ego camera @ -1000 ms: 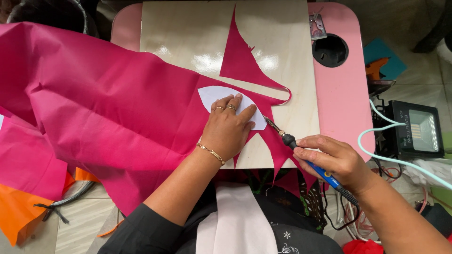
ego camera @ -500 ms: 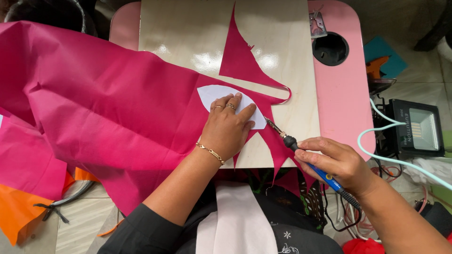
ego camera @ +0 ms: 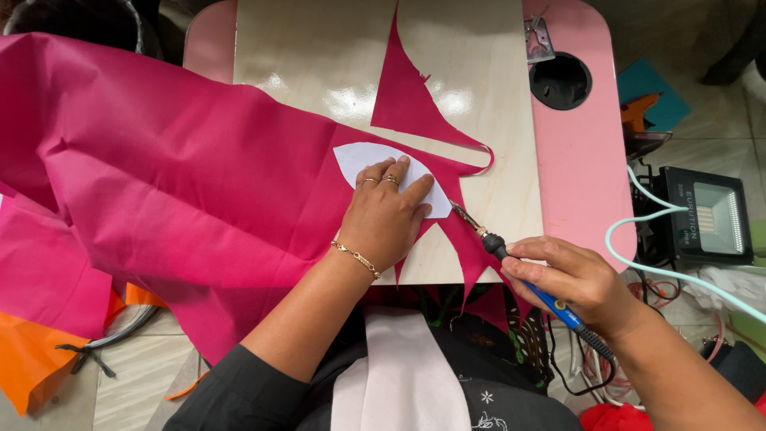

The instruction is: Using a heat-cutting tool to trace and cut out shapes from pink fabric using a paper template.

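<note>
Looking down, nearest: black sleeves and a white strip of cloth [ego camera: 399, 375] hanging down the front of the person. Right hand [ego camera: 578, 283] low on the right, grip clenched around the blue handle of a hot cutting pen [ego camera: 511, 255] (soldering-iron style, black collar, thin metal tip), cord trailing back past the wrist. Tip aimed up-left, touching or just about touching the right-hand corner of the white paper template [ego camera: 375, 164]; can't tell which from this angle.

Left hand [ego camera: 383, 215] flat, fingers spread, grip released, simply pressing down on the template and the magenta fabric [ego camera: 183, 175] under it. Gold bracelet on the wrist, rings on two fingers. Template is leaf shaped, pointed at both ends, mostly hidden under the palm and fingers.

Fabric spread over the left half of the desk [ego camera: 479, 64] and spilling off its left edge, with pointy cut-out leftovers along the near edge by the pen and a curved triangular scrap [ego camera: 411, 96] lying further up the pale wooden top. Desk has a pink border, wider on the right, with a round black hole [ego camera: 560, 80] in it near the far corner.

Off to the right on the floor: a black flood lamp [ego camera: 706, 219] with a pale green cable [ego camera: 638, 263] looping past it. Lower left: orange fabric [ego camera: 32, 359] poking out from under the magenta, plus a grey cable [ego camera: 120, 331] on the tiles.
</note>
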